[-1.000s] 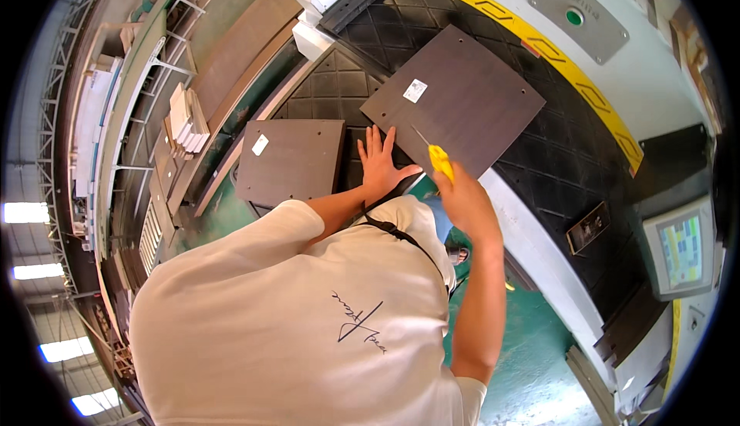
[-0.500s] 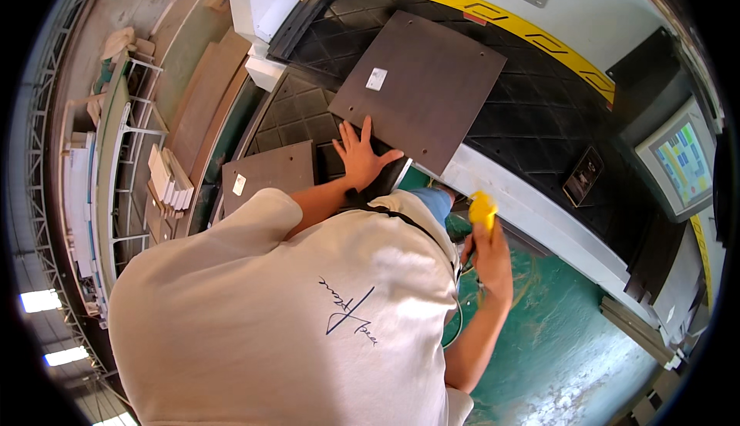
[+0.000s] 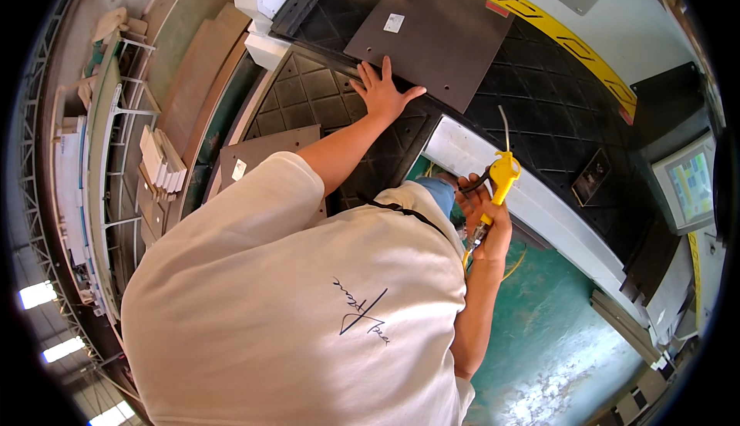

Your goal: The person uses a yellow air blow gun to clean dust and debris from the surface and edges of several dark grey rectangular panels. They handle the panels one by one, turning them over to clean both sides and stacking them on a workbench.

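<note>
My left hand (image 3: 384, 96) is open, its fingers spread and resting on the near edge of a dark brown panel (image 3: 443, 29). The panel has small holes near its corners and a white label (image 3: 394, 23). In my right hand (image 3: 496, 229) is a yellow air blow gun (image 3: 503, 175), held by its handle over the machine's pale front rail (image 3: 539, 198). Its thin metal nozzle points up and away from me. From the metal fitting at its base runs a yellow hose (image 3: 518, 264). Some fingers of the right hand are loosely curled.
A second brown panel (image 3: 270, 148) lies at the left on the black gridded bed (image 3: 297, 94), partly behind my arm. A phone (image 3: 592, 178) rests at the right, near a screen (image 3: 688, 183). A yellow-striped machine beam (image 3: 524, 6) spans the far side. Boards (image 3: 162, 160) are stacked at left.
The brown panel has slid away from me toward the yellow-striped beam, my left arm stretching after it. My right hand has raised the blow gun, and its nozzle now shows clearly.
</note>
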### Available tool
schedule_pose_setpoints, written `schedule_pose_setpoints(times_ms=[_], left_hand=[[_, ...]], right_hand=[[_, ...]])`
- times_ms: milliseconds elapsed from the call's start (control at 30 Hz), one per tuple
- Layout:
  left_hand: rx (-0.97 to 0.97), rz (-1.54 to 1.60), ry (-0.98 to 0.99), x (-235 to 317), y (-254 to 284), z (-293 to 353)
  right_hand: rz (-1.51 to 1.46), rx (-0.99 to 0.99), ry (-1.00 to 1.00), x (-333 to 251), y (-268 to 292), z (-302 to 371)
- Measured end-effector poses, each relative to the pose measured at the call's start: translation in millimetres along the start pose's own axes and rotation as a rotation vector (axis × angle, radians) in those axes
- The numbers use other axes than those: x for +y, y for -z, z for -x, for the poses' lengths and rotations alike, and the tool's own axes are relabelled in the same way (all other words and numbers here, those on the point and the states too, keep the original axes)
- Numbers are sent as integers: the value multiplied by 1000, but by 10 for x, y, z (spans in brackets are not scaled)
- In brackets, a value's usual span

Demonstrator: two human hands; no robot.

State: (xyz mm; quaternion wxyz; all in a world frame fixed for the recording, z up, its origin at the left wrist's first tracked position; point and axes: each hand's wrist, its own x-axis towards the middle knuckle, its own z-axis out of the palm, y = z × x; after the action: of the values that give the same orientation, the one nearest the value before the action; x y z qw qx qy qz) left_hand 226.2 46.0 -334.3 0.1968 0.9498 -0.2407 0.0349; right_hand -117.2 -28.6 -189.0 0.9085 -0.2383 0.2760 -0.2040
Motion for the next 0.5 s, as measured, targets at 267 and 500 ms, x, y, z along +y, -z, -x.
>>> schedule_pose_setpoints(times_ms=[267,500], left_hand=[[10,12,4,101,-132,-452],[91,7,-49,132,-148,-445]], right_hand=[[-70,-101,-72,126,53,128],[71,-104,-99,-229,-371,-15]])
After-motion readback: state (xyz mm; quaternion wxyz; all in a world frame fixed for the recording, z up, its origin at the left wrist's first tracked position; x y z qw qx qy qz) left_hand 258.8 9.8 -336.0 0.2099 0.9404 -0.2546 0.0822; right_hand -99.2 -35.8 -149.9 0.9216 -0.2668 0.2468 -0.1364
